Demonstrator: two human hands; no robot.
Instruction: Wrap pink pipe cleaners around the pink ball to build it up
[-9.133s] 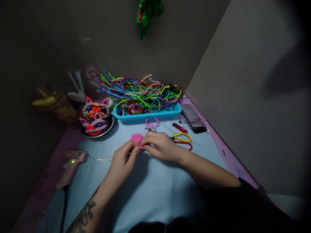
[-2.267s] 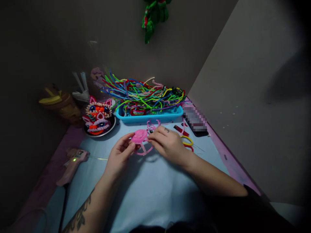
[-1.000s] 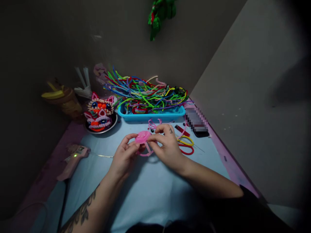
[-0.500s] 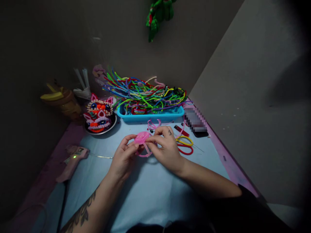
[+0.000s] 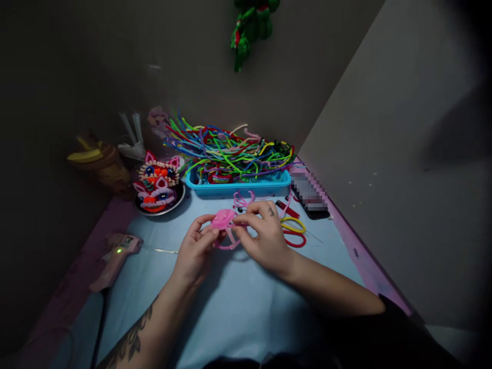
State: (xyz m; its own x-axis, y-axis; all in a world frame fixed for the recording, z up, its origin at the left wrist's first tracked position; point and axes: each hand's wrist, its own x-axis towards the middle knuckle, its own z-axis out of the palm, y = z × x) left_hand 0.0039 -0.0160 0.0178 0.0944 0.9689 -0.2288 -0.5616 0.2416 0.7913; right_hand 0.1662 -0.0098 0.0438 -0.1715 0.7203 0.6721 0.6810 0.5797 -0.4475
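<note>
Above the middle of the table, a pink pipe-cleaner piece (image 5: 223, 219) has a rounded top and thin loops hanging below it. My left hand (image 5: 198, 246) grips its left side between thumb and fingers. At its right edge, my right hand (image 5: 263, 233) pinches with thumb and forefinger; a pink strand seems to be between the fingertips, partly hidden. Behind my hands lie curled pink pipe cleaners (image 5: 244, 199) and small dark beads. Scissors with yellow and red handles (image 5: 295, 233) rest just right of my right hand.
A blue tray (image 5: 238, 188) heaped with colourful pipe cleaners (image 5: 230, 148) stands at the back. Left of it, a metal bowl (image 5: 163, 210) holds fuzzy animal-face figures. A pink glue gun (image 5: 119, 261) with a lit green light lies at left. A phone (image 5: 309, 197) and red lighter (image 5: 289, 209) lie at right.
The whole view has shifted very slightly. Both hands keep their hold on the pink piece, with barely any finger movement visible.
</note>
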